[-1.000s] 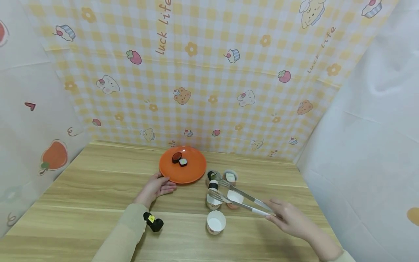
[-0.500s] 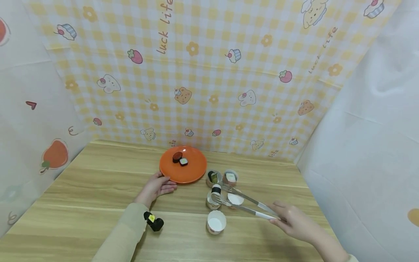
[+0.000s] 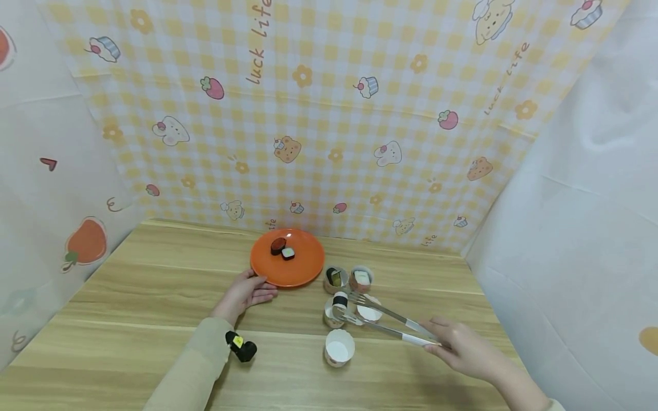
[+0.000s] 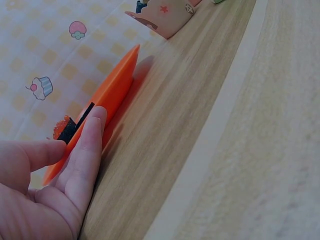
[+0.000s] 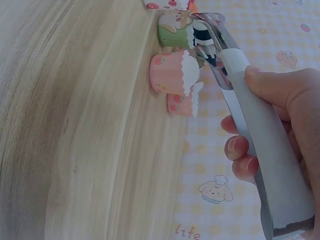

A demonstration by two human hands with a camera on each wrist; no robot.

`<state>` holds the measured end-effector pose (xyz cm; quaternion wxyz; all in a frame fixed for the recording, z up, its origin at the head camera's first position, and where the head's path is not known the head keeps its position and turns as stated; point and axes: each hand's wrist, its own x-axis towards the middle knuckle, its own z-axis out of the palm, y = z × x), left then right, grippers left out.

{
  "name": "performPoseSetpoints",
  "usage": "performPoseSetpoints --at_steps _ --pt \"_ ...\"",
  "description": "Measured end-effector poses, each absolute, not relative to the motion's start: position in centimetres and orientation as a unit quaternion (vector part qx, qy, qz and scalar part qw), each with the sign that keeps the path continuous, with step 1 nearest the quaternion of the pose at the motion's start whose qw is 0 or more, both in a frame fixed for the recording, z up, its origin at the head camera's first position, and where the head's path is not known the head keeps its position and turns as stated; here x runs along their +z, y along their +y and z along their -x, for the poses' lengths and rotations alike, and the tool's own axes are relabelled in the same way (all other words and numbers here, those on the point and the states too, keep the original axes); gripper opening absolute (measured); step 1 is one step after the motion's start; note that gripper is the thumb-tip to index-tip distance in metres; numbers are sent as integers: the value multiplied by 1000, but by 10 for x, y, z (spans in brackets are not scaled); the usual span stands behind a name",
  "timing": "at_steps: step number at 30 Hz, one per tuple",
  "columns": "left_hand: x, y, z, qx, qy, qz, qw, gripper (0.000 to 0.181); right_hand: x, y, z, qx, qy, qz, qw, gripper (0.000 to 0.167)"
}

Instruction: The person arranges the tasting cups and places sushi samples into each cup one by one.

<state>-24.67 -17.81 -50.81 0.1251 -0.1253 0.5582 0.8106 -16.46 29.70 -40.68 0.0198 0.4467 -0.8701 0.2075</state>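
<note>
My left hand [image 3: 247, 295] pinches the near-left rim of an orange plate [image 3: 308, 268], thumb above and fingers below in the left wrist view. On that plate lie a roe-topped sushi piece [image 3: 278, 246] and a small white-topped roll [image 3: 288, 253]. With my right hand [image 3: 460, 348] I grip metal tongs [image 3: 396, 315] by their white handles. Between the tong tips is a white sushi piece with a black band [image 3: 340, 300], just above a paper cup [image 3: 334, 319]. In the right wrist view, the tips partly hide this banded sushi piece [image 5: 202, 34].
Behind, one paper cup [image 3: 336, 288] holds dark-wrapped sushi and another cup [image 3: 362, 286] holds a white-topped piece. A white-lined cup [image 3: 371, 313] stands beneath the tongs; another cup [image 3: 339, 347] stands nearer. A patterned cloth [image 3: 334, 114] rises behind the wooden table [image 3: 154, 285].
The tongs and banded sushi piece have shifted slightly right and nearer, away from the back-left cup. The right hand has moved slightly right. The left hand and plate have stayed in place.
</note>
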Motion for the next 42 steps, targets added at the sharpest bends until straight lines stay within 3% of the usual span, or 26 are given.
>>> performPoseSetpoints --at_steps 24,42 --pt "-508 -179 247 809 558 133 130 49 -402 298 166 229 -893 -383 -63 47" --pt "-508 -179 247 805 565 129 127 44 -406 295 168 224 -899 -372 -47 48"
